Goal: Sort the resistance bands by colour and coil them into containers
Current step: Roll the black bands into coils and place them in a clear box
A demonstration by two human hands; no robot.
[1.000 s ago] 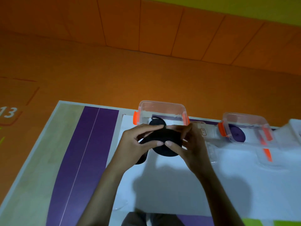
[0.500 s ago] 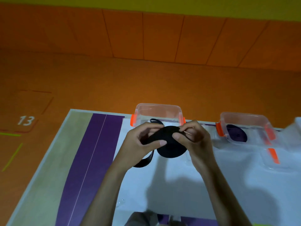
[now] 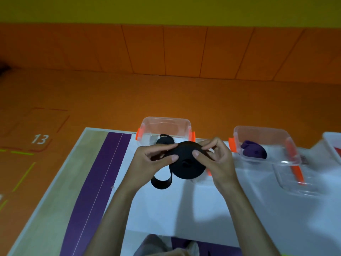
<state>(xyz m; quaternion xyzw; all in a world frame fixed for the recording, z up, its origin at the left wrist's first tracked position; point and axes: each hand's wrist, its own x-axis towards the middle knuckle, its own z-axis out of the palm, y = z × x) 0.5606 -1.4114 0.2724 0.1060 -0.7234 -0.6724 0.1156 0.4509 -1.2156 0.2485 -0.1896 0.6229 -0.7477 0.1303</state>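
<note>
Bare forearms [image 3: 114,209], bare grips [image 3: 147,163]

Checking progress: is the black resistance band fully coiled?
Partly: black resistance band is a tight disc held by left hand and right hand; loose tail hangs.

Seemingly a gym or playroom: orange padded wall panels [image 3: 184,50] and an orange floor [image 3: 129,97] marked 13 [image 3: 40,139].

The coiled band [image 3: 188,163] is black, the band [image 3: 255,151] in the right container [image 3: 287,157] purple. Both clear containers carry orange clips [image 3: 139,134]; the table [image 3: 184,206] is white with a purple stripe [image 3: 96,182].
</note>
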